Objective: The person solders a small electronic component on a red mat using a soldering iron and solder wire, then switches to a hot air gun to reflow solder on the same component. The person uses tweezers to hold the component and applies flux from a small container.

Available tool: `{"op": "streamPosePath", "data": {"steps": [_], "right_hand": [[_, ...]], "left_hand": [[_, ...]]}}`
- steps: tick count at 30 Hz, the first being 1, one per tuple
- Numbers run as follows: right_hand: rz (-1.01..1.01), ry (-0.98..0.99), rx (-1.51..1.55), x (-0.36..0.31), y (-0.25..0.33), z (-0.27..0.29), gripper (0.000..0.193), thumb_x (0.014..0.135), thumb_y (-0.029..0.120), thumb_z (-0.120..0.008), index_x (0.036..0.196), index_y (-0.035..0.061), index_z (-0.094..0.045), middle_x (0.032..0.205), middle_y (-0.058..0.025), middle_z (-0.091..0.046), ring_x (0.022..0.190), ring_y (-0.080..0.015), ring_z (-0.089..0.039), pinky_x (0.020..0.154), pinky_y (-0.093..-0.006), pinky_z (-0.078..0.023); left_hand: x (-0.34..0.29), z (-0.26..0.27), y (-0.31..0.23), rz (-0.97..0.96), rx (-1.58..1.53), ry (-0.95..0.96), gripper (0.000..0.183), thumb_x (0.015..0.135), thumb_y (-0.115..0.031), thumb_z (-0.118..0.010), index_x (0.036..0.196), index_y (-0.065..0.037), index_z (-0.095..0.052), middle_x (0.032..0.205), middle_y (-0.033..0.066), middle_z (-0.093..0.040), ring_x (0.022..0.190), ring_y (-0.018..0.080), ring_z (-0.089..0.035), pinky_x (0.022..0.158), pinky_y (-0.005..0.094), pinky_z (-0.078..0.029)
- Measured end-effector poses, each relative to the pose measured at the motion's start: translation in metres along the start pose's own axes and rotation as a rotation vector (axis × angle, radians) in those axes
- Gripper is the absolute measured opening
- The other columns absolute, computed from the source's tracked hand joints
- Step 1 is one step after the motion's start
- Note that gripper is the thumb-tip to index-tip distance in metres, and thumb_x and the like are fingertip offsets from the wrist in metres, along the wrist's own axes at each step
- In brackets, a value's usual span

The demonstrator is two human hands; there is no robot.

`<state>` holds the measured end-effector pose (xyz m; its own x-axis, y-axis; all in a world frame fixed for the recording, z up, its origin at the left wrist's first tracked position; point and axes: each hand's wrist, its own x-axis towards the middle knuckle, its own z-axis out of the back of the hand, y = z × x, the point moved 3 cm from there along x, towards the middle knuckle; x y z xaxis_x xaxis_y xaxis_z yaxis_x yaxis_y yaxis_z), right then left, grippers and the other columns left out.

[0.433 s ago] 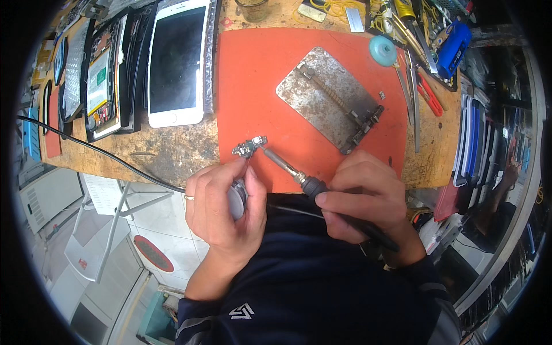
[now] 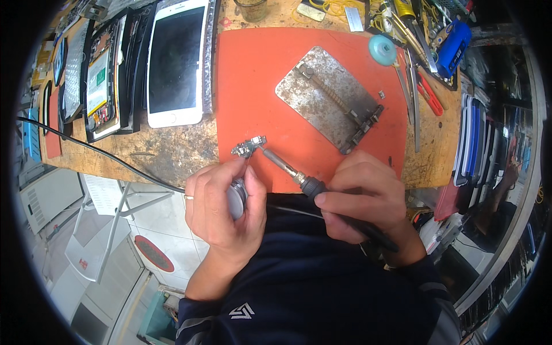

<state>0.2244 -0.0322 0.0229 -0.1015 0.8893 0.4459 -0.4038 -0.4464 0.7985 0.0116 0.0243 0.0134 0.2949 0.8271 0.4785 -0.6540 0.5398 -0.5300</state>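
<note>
My left hand (image 2: 215, 210) is closed around a small grey spool (image 2: 234, 200), and its thumb and index finger pinch a thin wire that looks like solder. Just past those fingertips is a small circuit board (image 2: 244, 148); whether the fingers also touch it I cannot tell. In my right hand (image 2: 365, 195) is a soldering iron (image 2: 312, 187) with a black handle, its tip pointing left at the board's right side. A thin metal tool (image 2: 296, 211) juts out beneath the right hand's fingers, most of it hidden. Both hands are over the front edge of an orange mat (image 2: 247, 75).
A rusty metal board holder (image 2: 328, 86) lies on the mat's right half. Left of the mat is a white phone (image 2: 177, 63) beside opened devices. Tweezers (image 2: 415, 103), red-handled pliers (image 2: 429, 95) and a teal round container (image 2: 382, 50) are at right. A black cable (image 2: 103, 150) crosses the left side.
</note>
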Motion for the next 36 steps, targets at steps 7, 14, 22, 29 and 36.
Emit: {"op": "streamPosePath", "data": {"steps": [7,14,22,29,36], "right_hand": [[0.014,-0.017,-0.010,-0.001,-0.001,-0.001,0.035,0.071,-0.001,-0.087,0.105,0.0042,-0.082,0.089,-0.0073,-0.066,0.072,-0.0227,-0.066,0.062,-0.0331,-0.054],[-0.002,-0.018,-0.004,-0.001,0.000,-0.001,0.033,0.071,-0.002,-0.086,0.103,0.0039,-0.082,0.087,-0.0076,-0.066,0.072,-0.0220,-0.065,0.061,-0.0325,-0.053],[-0.005,-0.005,-0.009,0.000,0.000,-0.001,0.032,0.072,-0.001,-0.086,0.103,0.0038,-0.082,0.086,-0.0079,-0.066,0.072,-0.0229,-0.066,0.062,-0.0334,-0.054],[0.023,0.003,-0.008,-0.001,-0.001,-0.003,0.033,0.072,-0.001,-0.086,0.104,0.0040,-0.082,0.086,-0.0080,-0.066,0.073,-0.0236,-0.066,0.062,-0.0341,-0.054],[0.027,0.000,-0.007,-0.001,0.000,-0.003,0.034,0.071,-0.001,-0.086,0.105,0.0042,-0.082,0.087,-0.0082,-0.066,0.072,-0.0238,-0.066,0.062,-0.0343,-0.053]], "left_hand": [[0.000,0.001,0.001,0.032,-0.040,-0.032,0.031,0.081,0.009,-0.084,0.110,0.002,-0.075,0.093,0.0131,-0.075,0.083,0.0312,-0.071,0.077,0.0398,-0.056],[0.013,0.011,0.011,0.029,0.171,0.123,0.034,0.085,-0.010,-0.093,0.116,-0.003,-0.082,0.102,0.0103,-0.073,0.088,0.0285,-0.067,0.075,0.0394,-0.052],[0.019,0.009,0.010,-0.007,0.175,0.169,0.035,0.085,-0.011,-0.092,0.118,-0.007,-0.084,0.100,0.0076,-0.072,0.086,0.0264,-0.064,0.075,0.0398,-0.051],[0.018,0.008,0.011,0.025,0.121,0.166,0.030,0.084,-0.007,-0.091,0.113,-0.007,-0.083,0.098,0.0076,-0.072,0.086,0.0270,-0.065,0.076,0.0399,-0.051],[0.020,0.008,0.012,0.055,0.083,0.172,0.029,0.084,-0.005,-0.091,0.112,-0.007,-0.082,0.097,0.0067,-0.072,0.086,0.0271,-0.065,0.077,0.0397,-0.051]]}}
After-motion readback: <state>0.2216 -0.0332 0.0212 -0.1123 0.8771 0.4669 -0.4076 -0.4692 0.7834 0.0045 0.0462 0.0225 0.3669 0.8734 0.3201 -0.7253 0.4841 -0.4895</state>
